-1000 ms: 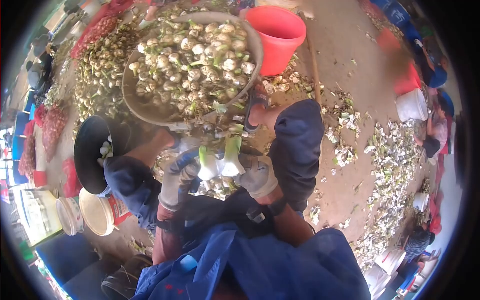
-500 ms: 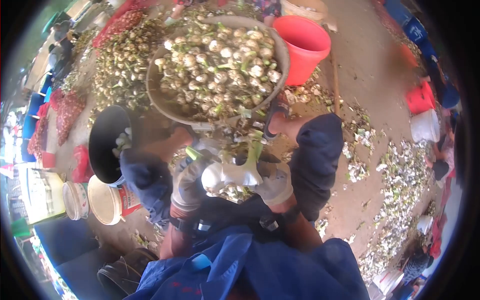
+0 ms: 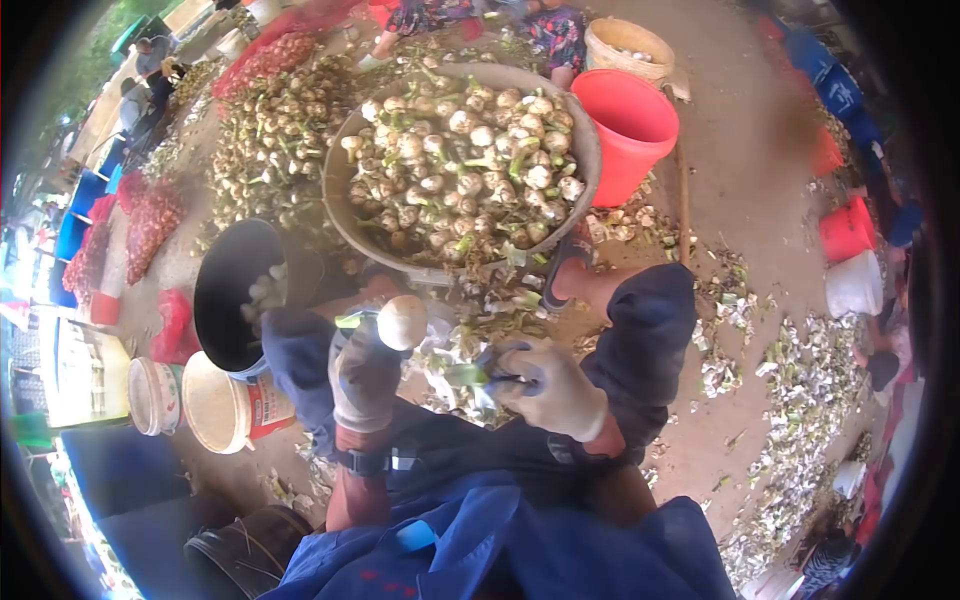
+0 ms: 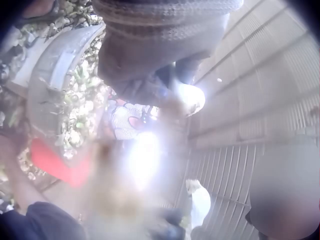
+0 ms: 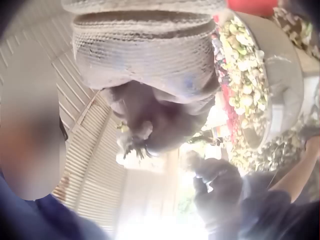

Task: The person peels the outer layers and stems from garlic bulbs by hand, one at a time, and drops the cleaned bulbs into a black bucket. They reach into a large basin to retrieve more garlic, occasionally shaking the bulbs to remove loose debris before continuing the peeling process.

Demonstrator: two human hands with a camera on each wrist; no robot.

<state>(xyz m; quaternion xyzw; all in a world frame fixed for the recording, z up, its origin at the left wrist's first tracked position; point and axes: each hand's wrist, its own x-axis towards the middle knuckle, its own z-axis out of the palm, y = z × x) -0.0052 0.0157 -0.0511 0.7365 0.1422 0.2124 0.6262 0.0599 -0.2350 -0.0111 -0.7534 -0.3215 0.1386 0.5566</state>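
Observation:
My gloved left hand (image 3: 378,340) grips a white garlic bulb (image 3: 402,321) above my left knee, close to the black pot (image 3: 232,296). My gloved right hand (image 3: 503,376) is curled round a cut green stalk (image 3: 464,375) between my knees. In the right wrist view the right glove (image 5: 150,80) holds a pale scrap with roots (image 5: 131,142), and the left glove (image 5: 218,183) shows beyond it. The left wrist view is blurred; the left glove (image 4: 160,55) and a bright bulb (image 4: 193,98) show there. A big basin (image 3: 352,236) heaped with garlic bulbs stands in front of my feet.
A red bucket (image 3: 632,130) stands right of the basin, a woven basket (image 3: 628,45) behind it. Loose garlic (image 3: 262,150) is piled at the left. Two white tubs (image 3: 214,402) sit by my left leg. Peelings (image 3: 800,380) litter the ground at right. People sit around.
The bulb and its green stalk, held together between both hands before, are now apart. My left hand has carried the bulb up and left; my right hand has dropped with the stalk.

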